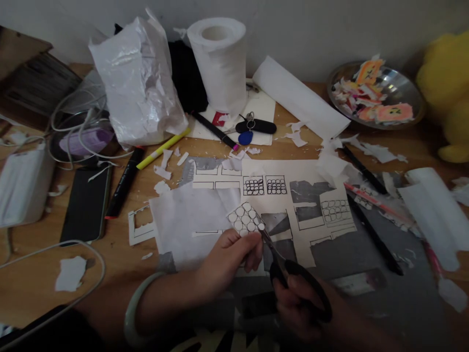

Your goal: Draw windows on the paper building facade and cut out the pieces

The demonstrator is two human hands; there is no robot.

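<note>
My left hand pinches a small piece of paper drawn with rows of black-outlined circles. Black-handled scissors are in my right hand, its fingers through the loops. Their blades point up and left and meet the right edge of the paper piece. Beneath my hands lies a larger cut-up sheet with drawn boxes, several filled with circles, and ragged openings. A blank white sheet lies to the left, close to my left wrist.
Behind stand a toilet paper roll, a white plastic bag and a metal bowl of coloured paper scraps. Markers, a black phone, keys and torn scraps are scattered around. A white cable crosses the left side.
</note>
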